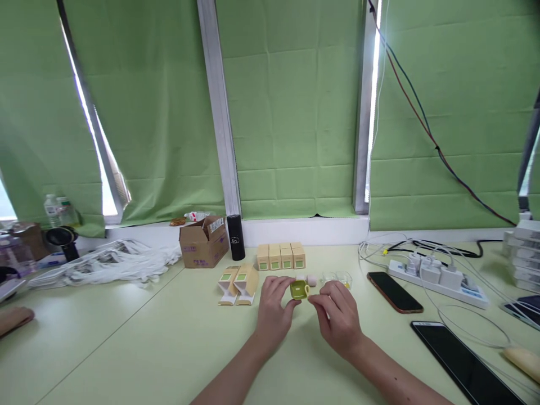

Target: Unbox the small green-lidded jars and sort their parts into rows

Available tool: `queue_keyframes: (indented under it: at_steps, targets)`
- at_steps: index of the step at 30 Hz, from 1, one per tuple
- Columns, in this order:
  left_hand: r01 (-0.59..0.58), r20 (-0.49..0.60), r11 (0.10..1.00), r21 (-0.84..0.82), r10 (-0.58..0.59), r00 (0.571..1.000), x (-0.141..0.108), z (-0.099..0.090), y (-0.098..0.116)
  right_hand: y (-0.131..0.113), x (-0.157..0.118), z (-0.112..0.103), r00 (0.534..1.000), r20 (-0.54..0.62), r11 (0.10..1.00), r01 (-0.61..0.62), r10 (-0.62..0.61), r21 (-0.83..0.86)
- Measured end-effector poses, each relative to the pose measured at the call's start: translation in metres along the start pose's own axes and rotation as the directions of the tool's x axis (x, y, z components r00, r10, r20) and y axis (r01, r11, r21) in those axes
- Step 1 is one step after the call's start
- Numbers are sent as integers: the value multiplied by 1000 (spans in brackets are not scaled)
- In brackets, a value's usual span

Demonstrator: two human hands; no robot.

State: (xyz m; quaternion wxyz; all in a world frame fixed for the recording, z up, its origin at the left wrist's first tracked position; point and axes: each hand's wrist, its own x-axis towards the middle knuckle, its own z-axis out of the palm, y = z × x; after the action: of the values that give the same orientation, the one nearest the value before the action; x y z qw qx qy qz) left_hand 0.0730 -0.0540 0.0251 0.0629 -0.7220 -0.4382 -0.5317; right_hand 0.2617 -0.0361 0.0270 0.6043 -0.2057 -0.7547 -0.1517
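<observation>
Holding a small green container (pixel 297 291) over the table (pixel 202 349), the left hand (pixel 274 308) is half curled, thumb below and fingers above. The right hand (pixel 341 318), nearly closed, pinches a pale yellow ring (pixel 307 291) beside it. Clear cups (pixel 345 278), partly hidden by this hand, contain something yellow, unclear. The cardboard box's (pixel 202 247) inside cannot be seen.

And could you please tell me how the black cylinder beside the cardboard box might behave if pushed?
The black cylinder looks apt to tip if pushed near its top, since it stands tall on a narrow base. Once over, it would probably roll, as its side looks round. It seems likely to be stiff, given its straight outline.
</observation>
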Motion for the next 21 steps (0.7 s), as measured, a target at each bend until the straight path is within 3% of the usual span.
queue_keyframes:
  at_steps: [7, 11, 17, 21]
  targets:
    - [94, -86, 995, -13, -95, 992, 0, 0, -12, 25, 2, -3, 963, -48, 961, -260, 265, 94]
    - [232, -149, 967, -102, -246, 958, 3, -3, -14, 43, -1, 7, 923, 22, 923, -384, 384, 30]
    - [418, -176, 827, -376, -507, 844, 12, -4, -17, 52, 13, 40, 875, 328, 934, -326, 356, -145]
    - [492, -109, 656, -573, -656, 747, 16, -4, -18, 50, 23, 70, 849, 412, 944, -280, 329, -176]
